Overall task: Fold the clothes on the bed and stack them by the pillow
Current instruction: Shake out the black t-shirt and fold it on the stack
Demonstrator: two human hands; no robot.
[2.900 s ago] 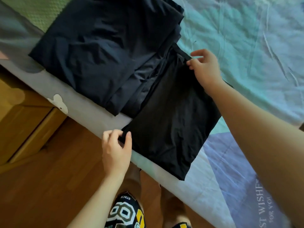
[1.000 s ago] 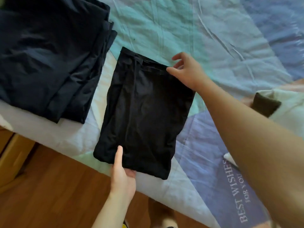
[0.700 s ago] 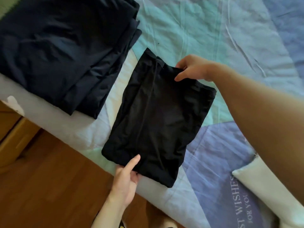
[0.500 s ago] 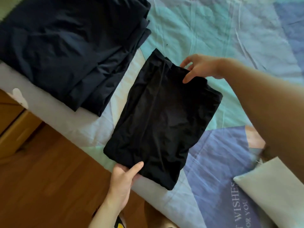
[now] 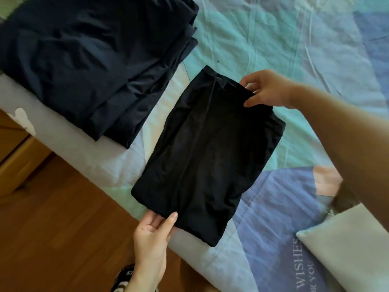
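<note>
A black garment (image 5: 208, 157), folded into a long rectangle, lies near the bed's front edge. My left hand (image 5: 152, 232) pinches its near end, thumb on top and fingers underneath. At the far end my right hand (image 5: 267, 89) pinches the upper right corner between thumb and fingers. To the upper left sits a stack of folded dark navy clothes (image 5: 88, 60). A green textured pillow corner (image 5: 8, 5) peeks out at the top left, behind the stack.
The bedspread (image 5: 284, 49) is patterned in teal, blue and white. A light grey-white cloth item (image 5: 347, 247) lies at the lower right. Wooden floor (image 5: 52, 228) and a wooden cabinet (image 5: 14, 152) are to the left of the bed edge.
The black garment was moved away from the navy stack and now lies apart to its right. Both hands shifted to pinch its two ends. The view drifted slightly.
</note>
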